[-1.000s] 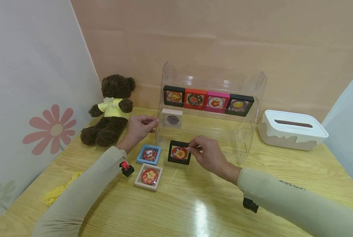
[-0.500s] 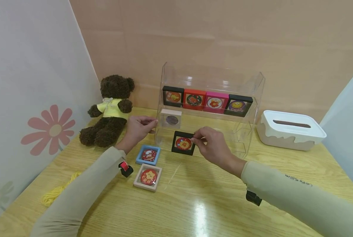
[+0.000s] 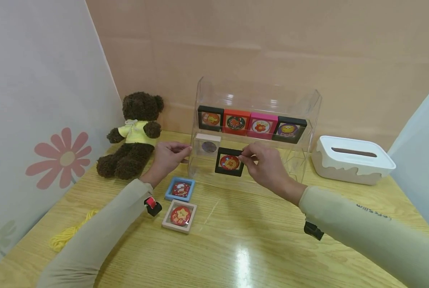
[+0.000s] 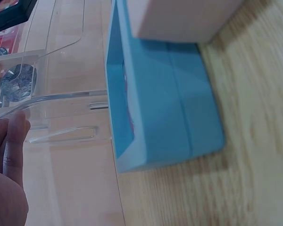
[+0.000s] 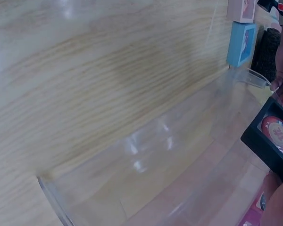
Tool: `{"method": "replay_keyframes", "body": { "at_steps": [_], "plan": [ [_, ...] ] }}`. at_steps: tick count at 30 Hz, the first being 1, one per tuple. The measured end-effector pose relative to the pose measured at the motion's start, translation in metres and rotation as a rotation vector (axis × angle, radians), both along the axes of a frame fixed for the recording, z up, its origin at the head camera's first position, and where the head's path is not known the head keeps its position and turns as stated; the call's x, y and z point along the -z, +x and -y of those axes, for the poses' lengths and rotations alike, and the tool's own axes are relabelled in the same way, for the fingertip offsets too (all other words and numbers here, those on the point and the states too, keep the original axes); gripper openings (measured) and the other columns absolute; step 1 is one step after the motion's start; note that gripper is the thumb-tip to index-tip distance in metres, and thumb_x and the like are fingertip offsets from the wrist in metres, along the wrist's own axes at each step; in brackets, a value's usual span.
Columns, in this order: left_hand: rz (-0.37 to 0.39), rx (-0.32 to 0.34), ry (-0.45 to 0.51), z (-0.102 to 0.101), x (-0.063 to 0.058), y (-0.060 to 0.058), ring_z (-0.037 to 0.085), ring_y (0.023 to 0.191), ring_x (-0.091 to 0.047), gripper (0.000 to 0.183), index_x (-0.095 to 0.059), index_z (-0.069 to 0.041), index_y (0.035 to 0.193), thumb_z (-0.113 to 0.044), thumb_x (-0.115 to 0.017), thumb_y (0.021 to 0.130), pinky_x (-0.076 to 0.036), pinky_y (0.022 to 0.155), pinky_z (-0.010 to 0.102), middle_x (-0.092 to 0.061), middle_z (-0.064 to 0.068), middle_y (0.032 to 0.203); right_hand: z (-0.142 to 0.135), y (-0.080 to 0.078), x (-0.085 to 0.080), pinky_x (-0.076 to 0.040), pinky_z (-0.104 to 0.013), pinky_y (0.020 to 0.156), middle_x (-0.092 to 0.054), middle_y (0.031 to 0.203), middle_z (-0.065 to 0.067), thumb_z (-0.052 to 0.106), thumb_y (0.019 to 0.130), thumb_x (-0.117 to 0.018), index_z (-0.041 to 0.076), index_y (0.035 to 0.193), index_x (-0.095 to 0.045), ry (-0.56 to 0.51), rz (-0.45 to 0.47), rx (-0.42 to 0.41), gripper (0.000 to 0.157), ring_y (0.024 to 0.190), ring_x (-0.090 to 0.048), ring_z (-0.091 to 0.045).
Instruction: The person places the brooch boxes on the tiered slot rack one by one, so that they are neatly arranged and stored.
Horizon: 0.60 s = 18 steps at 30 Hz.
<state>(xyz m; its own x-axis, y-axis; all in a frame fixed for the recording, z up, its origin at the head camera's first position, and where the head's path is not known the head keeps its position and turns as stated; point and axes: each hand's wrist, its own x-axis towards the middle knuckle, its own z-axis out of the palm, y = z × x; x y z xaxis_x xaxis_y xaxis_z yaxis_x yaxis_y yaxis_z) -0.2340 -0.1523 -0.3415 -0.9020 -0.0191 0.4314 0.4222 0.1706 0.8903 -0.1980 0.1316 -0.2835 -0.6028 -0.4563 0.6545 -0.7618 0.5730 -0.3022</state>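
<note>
Between thumb and fingers, my right hand [image 3: 266, 165] pinches the right edge of a black square frame [image 3: 229, 162] with a red round badge inside. That frame is raised in front of the middle tier of the clear acrylic display rack [image 3: 257, 160]. At the rack's left side, my left hand [image 3: 169, 158] pinches the panel's edge; the left wrist view shows its fingertips at the clear edge. Standing in the middle tier at left is a pale pink frame [image 3: 208, 145]. On the table in front lie a blue frame [image 3: 180, 189] and a light pink frame [image 3: 179, 216] with a star badge.
Several framed badges, such as a red frame [image 3: 236, 122], line the rack's upper tier. A brown teddy bear [image 3: 139, 132] in a yellow top sits left of the rack. Yellow yarn [image 3: 68, 236] lies at the left edge; a white-lidded tissue box [image 3: 353, 160] stands at right.
My right hand has lifted the black frame up and to the right, from low near the table to the rack's middle tier. The left hand stays at the rack's side.
</note>
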Motion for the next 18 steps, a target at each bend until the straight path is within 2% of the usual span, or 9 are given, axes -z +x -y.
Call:
{"method": "replay_keyframes", "body": {
  "at_steps": [9,18],
  "plan": [
    [0.000,0.005,-0.001,0.000,-0.001,0.000,0.024,0.068,-0.069,0.018,-0.072,0.010,0.093,-0.007,-0.071,0.086,-0.060,0.056,0.033,-0.069,0.020,0.083,-0.007,-0.011,-0.017,-0.059,-0.035,0.065,-0.064,0.077,-0.006,0.000,0.083,-0.072,0.003,0.076,-0.065,0.004,-0.051,0.042,0.010,0.073,-0.064,-0.020],
    [0.018,-0.002,0.003,0.000,-0.001,0.000,0.032,0.071,-0.068,0.019,-0.072,0.010,0.092,-0.007,-0.071,0.086,-0.060,0.056,0.034,-0.069,0.022,0.083,-0.011,-0.023,-0.020,-0.059,-0.039,0.064,-0.063,0.076,-0.008,0.000,0.083,-0.071,0.003,0.073,-0.062,-0.019,-0.074,0.077,0.014,0.073,-0.065,-0.023]
  ]
}}
